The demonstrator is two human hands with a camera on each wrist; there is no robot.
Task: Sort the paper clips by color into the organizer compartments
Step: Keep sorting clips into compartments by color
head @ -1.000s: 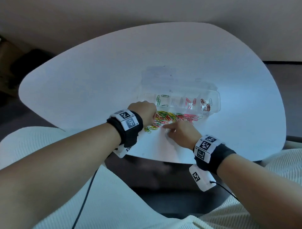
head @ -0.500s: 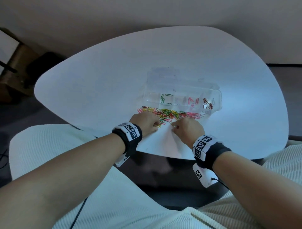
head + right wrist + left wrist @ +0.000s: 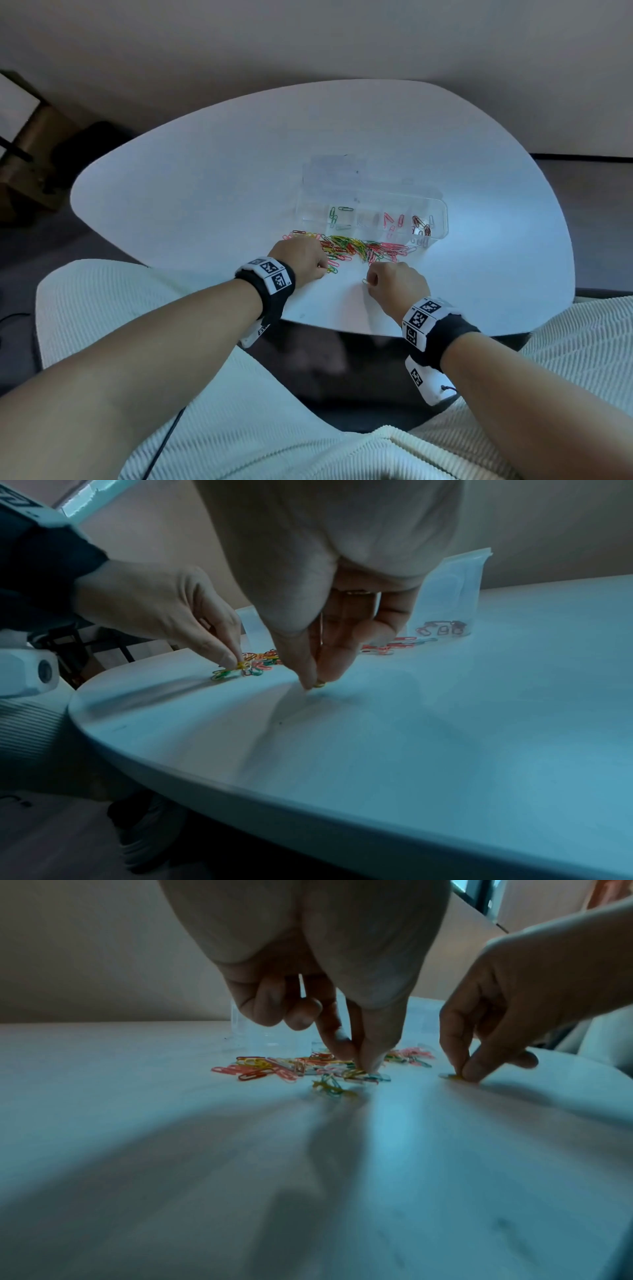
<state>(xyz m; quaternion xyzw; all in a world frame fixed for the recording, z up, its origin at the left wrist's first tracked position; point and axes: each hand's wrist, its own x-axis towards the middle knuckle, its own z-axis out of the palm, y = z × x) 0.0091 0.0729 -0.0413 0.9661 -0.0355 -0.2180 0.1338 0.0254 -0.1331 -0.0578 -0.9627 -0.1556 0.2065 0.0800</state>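
A pile of coloured paper clips lies on the white table just in front of the clear organizer. The organizer holds green clips, pink clips and dark red clips in separate compartments. My left hand is at the pile's near left edge, thumb and forefinger pinching a yellowish clip there. My right hand is nearer the table's front edge, its thumb and fingertips pinching a single yellow clip against the table, apart from the pile.
The table's rounded front edge runs close below both hands. The organizer's open clear lid lies behind it. A dark floor and wooden furniture are at the far left. My lap in white ribbed cloth is below.
Both hands have drawn back toward the near edge. The right hand has pulled one yellow clip out of the pile; the left has moved from the pile's top to its near left edge.
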